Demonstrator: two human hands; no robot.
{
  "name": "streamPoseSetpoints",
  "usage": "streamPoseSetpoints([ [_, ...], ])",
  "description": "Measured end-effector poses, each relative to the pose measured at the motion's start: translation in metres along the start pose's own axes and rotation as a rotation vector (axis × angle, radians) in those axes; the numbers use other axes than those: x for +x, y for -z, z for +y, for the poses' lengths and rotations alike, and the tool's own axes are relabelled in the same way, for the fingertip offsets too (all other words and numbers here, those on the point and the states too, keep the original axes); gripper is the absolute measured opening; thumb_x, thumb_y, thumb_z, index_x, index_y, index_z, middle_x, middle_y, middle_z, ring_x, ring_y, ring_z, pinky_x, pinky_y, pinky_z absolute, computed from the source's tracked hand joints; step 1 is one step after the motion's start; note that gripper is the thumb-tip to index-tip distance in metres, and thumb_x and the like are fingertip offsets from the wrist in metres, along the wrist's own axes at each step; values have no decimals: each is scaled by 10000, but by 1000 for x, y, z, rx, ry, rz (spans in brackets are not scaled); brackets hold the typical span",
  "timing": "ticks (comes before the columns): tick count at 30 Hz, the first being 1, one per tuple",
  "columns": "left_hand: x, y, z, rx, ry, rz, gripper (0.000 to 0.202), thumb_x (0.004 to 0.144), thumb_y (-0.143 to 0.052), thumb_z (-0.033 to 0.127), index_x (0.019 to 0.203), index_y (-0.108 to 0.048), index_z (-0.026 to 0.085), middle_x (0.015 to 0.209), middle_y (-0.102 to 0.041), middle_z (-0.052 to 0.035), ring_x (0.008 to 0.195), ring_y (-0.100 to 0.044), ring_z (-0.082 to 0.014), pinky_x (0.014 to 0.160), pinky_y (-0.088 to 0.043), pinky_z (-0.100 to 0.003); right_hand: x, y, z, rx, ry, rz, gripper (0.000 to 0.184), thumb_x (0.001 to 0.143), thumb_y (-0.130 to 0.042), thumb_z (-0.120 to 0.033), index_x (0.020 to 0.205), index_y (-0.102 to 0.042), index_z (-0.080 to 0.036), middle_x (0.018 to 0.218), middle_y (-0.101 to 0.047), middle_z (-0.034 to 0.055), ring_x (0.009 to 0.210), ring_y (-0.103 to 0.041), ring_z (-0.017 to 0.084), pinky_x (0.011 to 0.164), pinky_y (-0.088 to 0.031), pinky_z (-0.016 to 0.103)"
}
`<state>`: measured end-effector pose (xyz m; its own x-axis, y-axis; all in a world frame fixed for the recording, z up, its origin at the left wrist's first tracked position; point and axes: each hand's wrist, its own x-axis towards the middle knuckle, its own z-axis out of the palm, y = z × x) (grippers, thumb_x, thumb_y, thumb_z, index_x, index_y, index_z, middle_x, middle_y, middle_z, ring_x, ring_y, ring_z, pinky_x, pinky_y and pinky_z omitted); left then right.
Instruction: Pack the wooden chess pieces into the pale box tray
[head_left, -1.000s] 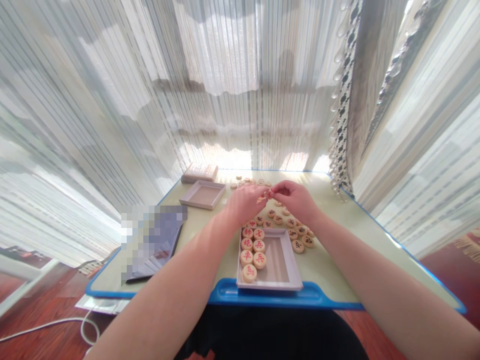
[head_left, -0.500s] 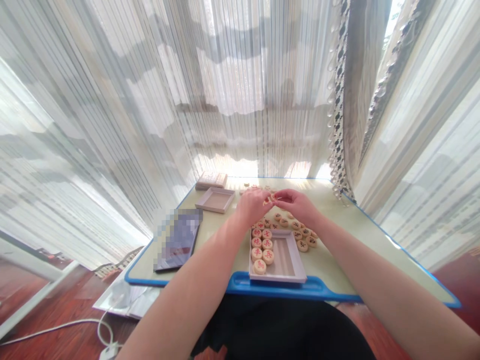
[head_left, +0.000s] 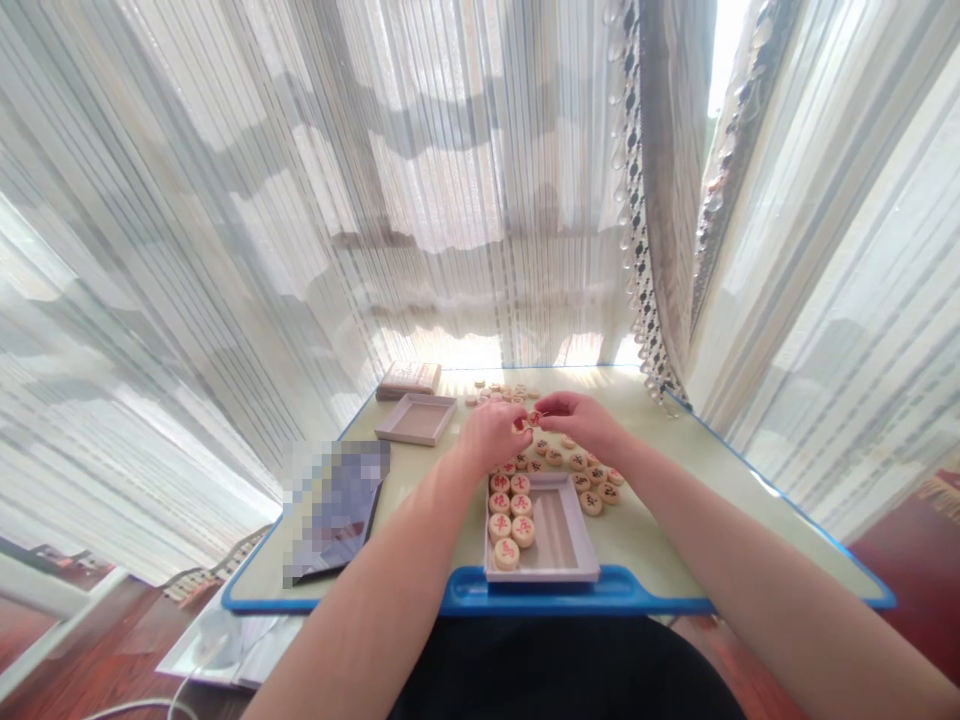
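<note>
My right hand (head_left: pixel 583 422) pinches a round wooden Chinese chess piece (head_left: pixel 535 419) with a red character. Close beside it, my left hand (head_left: pixel 491 436) is curled, palm inward, around another red-marked piece (head_left: pixel 519 427), partly hidden by the fingers. Below the hands sits a shallow white box (head_left: pixel 555 530). Red-lettered pieces (head_left: pixel 523 530) stand in two columns along its left side, face up. Black-lettered pieces (head_left: pixel 591 502) lie loose to the right of the box and behind it.
More pieces (head_left: pixel 496 390) are scattered at the table's far side. An open box lid (head_left: pixel 416 420) and a stacked box (head_left: pixel 409 380) stand at the back left, with a tablet (head_left: pixel 337 515) nearer me. A blue rim (head_left: pixel 660 604) edges the small table; curtains hang behind it.
The view has shifted, so the table appears lower and further left. My hands stay close together above the pieces; the red-marked piece between them now shows more clearly.
</note>
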<state>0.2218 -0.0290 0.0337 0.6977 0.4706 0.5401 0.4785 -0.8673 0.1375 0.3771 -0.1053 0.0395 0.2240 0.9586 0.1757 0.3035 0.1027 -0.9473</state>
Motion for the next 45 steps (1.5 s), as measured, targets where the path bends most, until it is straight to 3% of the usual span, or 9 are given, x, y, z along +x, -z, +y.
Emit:
streamPoseSetpoints([
  [5,-1,-1,-1,-30,-8,3,221,726,-576,260,919,-672,215,808,-697,-20,809,-612,-186,766,-479,-298,0,1,0,-24,-6,0,177,645,-647,-202,819,-662,-169,783,-686,20,741,-621,149,666,-484,268],
  [11,-1,2,2,-1,-9,-54,160,766,-563,320,802,-673,210,769,-690,-18,769,-607,-182,715,-474,-287,3,1,7,-66,25,-20,193,660,-660,-231,842,-687,-174,812,-703,27,773,-634,166,697,-499,283],
  [15,0,2,-1,-9,3,-52,211,802,-544,367,845,-685,215,778,-694,-19,774,-606,-178,703,-463,-274,6,-1,15,-110,157,-52,232,691,-621,-177,914,-687,-182,902,-713,42,838,-656,179,772,-522,300],
  [19,0,1,-4,13,5,-58,272,827,-517,411,861,-689,204,761,-689,-36,754,-606,-176,670,-454,-259,8,-1,20,-331,334,-15,261,715,-586,-156,953,-688,-184,913,-705,50,802,-653,178,776,-524,316],
  [27,1,1,-3,-15,-41,-64,258,819,-542,411,799,-690,200,753,-689,-38,739,-607,-169,658,-448,-249,5,8,16,-619,533,-17,270,729,-583,-170,970,-698,-211,884,-669,51,808,-605,185,784,-486,322],
  [34,2,1,-2,-5,-55,-69,220,824,-551,367,867,-698,209,778,-694,-43,768,-618,-177,677,-451,-253,3,10,12,-655,499,-34,324,742,-577,-192,1058,-651,-196,951,-658,62,822,-608,185,779,-479,325],
  [45,2,1,-1,-59,-67,-49,162,790,-599,328,871,-702,231,787,-704,-12,776,-611,-163,703,-442,-252,-1,13,3,-701,513,-33,171,772,-556,-196,898,-671,-212,886,-674,39,791,-605,175,736,-466,294],
])
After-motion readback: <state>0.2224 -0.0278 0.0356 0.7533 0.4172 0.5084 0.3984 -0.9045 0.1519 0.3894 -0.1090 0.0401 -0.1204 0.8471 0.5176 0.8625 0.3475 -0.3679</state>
